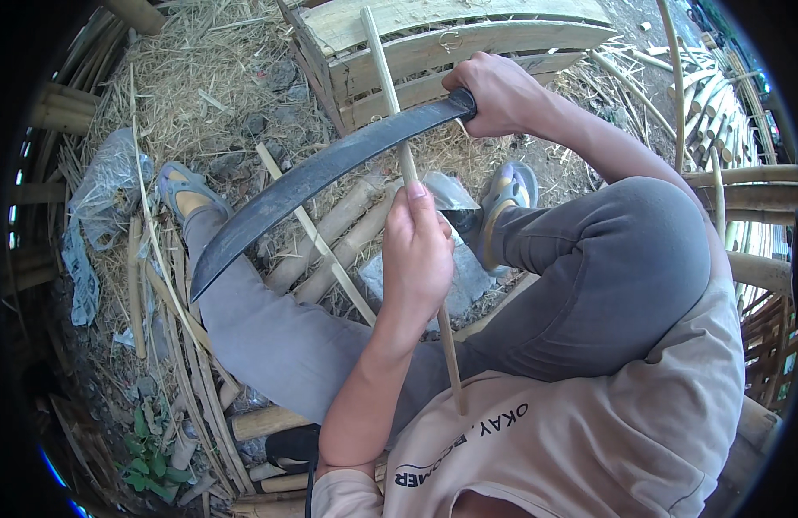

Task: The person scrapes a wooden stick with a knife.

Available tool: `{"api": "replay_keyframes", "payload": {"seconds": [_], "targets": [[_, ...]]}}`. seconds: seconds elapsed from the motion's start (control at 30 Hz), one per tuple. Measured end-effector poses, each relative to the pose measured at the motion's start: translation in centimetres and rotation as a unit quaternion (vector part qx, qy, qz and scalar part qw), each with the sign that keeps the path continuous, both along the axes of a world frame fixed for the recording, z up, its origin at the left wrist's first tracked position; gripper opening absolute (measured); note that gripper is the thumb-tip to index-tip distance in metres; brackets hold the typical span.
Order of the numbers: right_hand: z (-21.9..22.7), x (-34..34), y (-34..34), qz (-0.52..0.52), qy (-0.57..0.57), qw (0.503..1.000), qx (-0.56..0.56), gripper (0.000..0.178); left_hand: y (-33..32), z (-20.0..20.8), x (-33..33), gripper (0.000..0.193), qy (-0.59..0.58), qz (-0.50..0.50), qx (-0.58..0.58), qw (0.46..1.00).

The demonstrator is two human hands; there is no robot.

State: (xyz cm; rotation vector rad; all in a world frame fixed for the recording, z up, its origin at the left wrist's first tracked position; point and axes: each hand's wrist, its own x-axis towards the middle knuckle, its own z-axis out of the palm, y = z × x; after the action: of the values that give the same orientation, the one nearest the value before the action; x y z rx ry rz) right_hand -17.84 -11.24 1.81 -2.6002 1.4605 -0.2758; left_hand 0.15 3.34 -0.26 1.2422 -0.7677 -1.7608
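The person's right hand (503, 97) was up at 1 o'clock, with its fingers curled tight round the end of a big dark curved knife (321, 177). The knife bent like a long banana from that hand, past the middle, down to its tip near 9 o'clock. The left hand (419, 259) was right by the middle, closed round a thin pale stick (405, 160) with its thumb on top. The stick ran from 12 o'clock down to between 5 and 6 o'clock, where its low end was close to the tan shirt (589, 432). The knife went across the stick on the 12 o'clock side of the left hand, and I could not tell if the two touched. Under the knife, another pale strip (334, 259) slanted from 10 o'clock to 7 o'clock, across some thick poles (337, 216). A crate (477, 43) made of slats sat between 12 and 1 o'clock. The gray pants (606, 250) had a knee bent up at 3 o'clock. A heap of cut poles (718, 104) lay far out at 2 o'clock. A crumpled clear plastic bag (114, 177) was between 9 and 10 o'clock, a little green plant (148, 457) grew at 8 o'clock, and dry straw (235, 52) lay at 11 o'clock.
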Motion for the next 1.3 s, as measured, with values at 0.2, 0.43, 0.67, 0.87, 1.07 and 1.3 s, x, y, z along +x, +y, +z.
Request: {"api": "replay_keyframes", "payload": {"seconds": [0.2,0.43,0.67,0.87,1.07,1.3], "targets": [[-1.1,-1.9,-1.2,-0.017,0.009,0.999,-0.045,0.031,0.1,0.3,0.6,0.037,0.027,-0.002,0.003,1.0],[-0.7,-5.8,-2.5,-0.123,0.037,0.991,-0.039,0.022,0.6,-0.1,0.9,0.037,0.007,-0.012,0.008,1.0],[0.1,-3.8,-0.6,-0.033,-0.035,0.999,0.022,0.019,0.1,0.6,1.1,0.036,0.059,-0.027,0.033,0.997],[1.8,0.4,0.6,0.04,0.037,0.997,0.046,0.015,0.9,-1.6,0.0,0.034,-0.018,-0.027,-0.045,0.998],[2.4,1.1,1.0,0.014,0.104,0.994,0.042,0.027,1.7,-0.6,0.7,0.035,-0.012,-0.041,-0.02,0.999],[0.0,-1.6,-1.8,-0.053,0.031,0.998,0.001,0.038,2.6,0.7,1.4,0.038,0.074,-0.052,0.049,0.995]]}}
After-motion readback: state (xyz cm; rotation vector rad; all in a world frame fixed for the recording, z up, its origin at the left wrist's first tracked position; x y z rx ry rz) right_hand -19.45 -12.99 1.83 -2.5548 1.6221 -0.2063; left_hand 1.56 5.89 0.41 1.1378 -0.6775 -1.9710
